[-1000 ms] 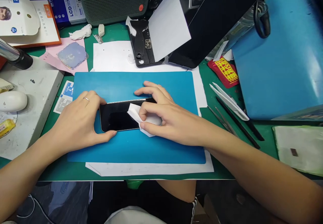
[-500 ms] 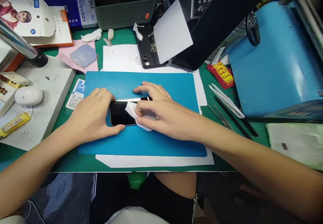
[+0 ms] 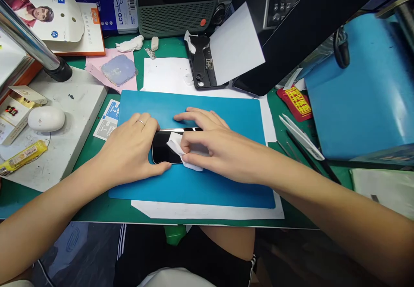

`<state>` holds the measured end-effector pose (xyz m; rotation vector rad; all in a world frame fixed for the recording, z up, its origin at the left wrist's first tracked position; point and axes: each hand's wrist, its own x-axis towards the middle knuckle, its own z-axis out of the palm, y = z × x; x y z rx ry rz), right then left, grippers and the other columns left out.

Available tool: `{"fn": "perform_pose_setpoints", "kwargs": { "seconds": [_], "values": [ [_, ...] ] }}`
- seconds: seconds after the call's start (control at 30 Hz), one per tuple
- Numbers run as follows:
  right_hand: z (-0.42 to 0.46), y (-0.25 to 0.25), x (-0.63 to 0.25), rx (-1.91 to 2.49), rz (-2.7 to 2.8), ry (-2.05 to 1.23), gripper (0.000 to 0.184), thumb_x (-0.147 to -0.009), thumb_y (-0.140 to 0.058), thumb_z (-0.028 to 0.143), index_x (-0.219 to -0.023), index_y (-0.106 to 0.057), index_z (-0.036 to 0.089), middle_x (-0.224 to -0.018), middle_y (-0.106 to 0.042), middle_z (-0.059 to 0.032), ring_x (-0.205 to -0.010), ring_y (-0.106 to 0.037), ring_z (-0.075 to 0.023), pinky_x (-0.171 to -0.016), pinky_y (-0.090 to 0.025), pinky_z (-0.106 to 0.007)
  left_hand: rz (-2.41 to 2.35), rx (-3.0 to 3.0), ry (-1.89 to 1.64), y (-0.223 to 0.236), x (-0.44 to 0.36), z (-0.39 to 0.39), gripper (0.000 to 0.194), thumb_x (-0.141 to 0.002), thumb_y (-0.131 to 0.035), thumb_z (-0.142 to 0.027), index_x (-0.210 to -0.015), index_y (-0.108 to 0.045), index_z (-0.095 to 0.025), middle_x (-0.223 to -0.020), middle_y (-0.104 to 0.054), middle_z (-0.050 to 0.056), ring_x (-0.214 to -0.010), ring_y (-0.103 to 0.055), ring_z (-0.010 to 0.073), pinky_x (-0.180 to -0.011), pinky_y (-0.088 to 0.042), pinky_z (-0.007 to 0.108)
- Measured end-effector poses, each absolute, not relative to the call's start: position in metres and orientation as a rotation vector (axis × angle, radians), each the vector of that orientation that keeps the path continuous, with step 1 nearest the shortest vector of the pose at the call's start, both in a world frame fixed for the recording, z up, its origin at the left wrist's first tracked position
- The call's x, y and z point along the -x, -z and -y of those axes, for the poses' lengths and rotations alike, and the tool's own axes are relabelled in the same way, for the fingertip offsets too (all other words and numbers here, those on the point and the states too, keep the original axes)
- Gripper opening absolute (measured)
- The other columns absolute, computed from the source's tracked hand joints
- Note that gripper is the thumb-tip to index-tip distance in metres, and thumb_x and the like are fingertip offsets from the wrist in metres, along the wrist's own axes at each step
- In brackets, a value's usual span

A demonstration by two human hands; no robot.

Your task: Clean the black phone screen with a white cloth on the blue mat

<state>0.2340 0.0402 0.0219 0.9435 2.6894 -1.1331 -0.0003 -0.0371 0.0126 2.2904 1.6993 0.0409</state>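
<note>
A smartphone (image 3: 161, 149) with a glossy black screen lies lengthwise on a blue mat (image 3: 194, 192). My left hand (image 3: 134, 146), wearing a ring, grips the phone's left end, fingers at the far edge and thumb at the near edge. A folded white wipe (image 3: 175, 142) is pinched between the thumb and index finger of my right hand (image 3: 216, 142) and pressed on the screen. The other right fingers stretch out past the far edge. My right hand hides the phone's right end.
White paper (image 3: 207, 211) lies under the mat. Behind it stands a black phone holder (image 3: 202, 62) with a white card. Tweezers (image 3: 302, 138) and a red packet (image 3: 296, 102) lie right. On the left, a white box (image 3: 80, 101) carries an earbud case (image 3: 46, 118).
The whole scene has shifted right in the picture as the camera turned. The wipe has slid slightly left over the screen. My left hand keeps its hold on the phone.
</note>
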Motion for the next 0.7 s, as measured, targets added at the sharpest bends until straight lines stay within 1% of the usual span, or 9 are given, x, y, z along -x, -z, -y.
{"fn": "perform_pose_setpoints", "kwargs": {
  "seconds": [0.1,0.27,0.43,0.53,0.7],
  "values": [
    [-0.039,-0.024,-0.229,-0.933,-2.684,1.103,0.017,-0.101,-0.064,0.032,-0.086,-0.065,0.024,-0.171,-0.045,-0.0076,-0.171,-0.018,-0.0409,-0.134,-0.02,-0.074,-1.707,-2.297,-0.034,-0.013,0.0,0.037,0.053,-0.086,-0.075,-0.063,-0.106,-0.059,-0.016,-0.107,-0.067,0.014,-0.1,-0.065,0.0336,-0.074,-0.054,0.043],
    [-0.039,-0.026,-0.228,-0.913,-2.654,1.116,0.019,-0.102,-0.064,0.033,-0.085,-0.064,0.024,-0.176,-0.04,-0.006,-0.173,-0.014,-0.0399,-0.136,-0.014,-0.074,-1.709,-2.316,-0.038,-0.012,0.0,0.037,0.056,-0.085,-0.077,-0.063,-0.108,-0.06,-0.016,-0.106,-0.067,0.013,-0.099,-0.065,0.0336,-0.074,-0.054,0.043],
    [-0.036,-0.03,-0.223,-0.935,-2.642,1.094,0.017,-0.103,-0.064,0.031,-0.087,-0.065,0.023,-0.174,-0.041,-0.0084,-0.173,-0.013,-0.041,-0.134,-0.02,-0.075,-1.68,-2.321,0.002,-0.015,0.003,0.038,0.059,-0.088,-0.075,-0.065,-0.113,-0.061,-0.014,-0.114,-0.067,0.016,-0.106,-0.065,0.0362,-0.078,-0.056,0.046],
    [-0.035,-0.031,-0.221,-0.921,-2.648,1.088,0.018,-0.102,-0.065,0.03,-0.086,-0.065,0.023,-0.175,-0.042,-0.0077,-0.173,-0.014,-0.0418,-0.134,-0.018,-0.077,-1.587,-2.38,0.039,-0.02,0.009,0.039,0.066,-0.087,-0.079,-0.068,-0.118,-0.061,-0.014,-0.118,-0.066,0.016,-0.11,-0.064,0.037,-0.084,-0.056,0.047],
    [-0.03,-0.03,-0.216,-0.957,-2.665,1.059,0.016,-0.103,-0.064,0.03,-0.089,-0.067,0.023,-0.175,-0.041,-0.0093,-0.173,-0.012,-0.0418,-0.135,-0.014,-0.076,-1.5,-2.406,0.04,-0.025,0.016,0.04,0.059,-0.092,-0.077,-0.06,-0.125,-0.061,-0.014,-0.114,-0.063,0.013,-0.105,-0.062,0.0344,-0.084,-0.053,0.045]
  ]
}}
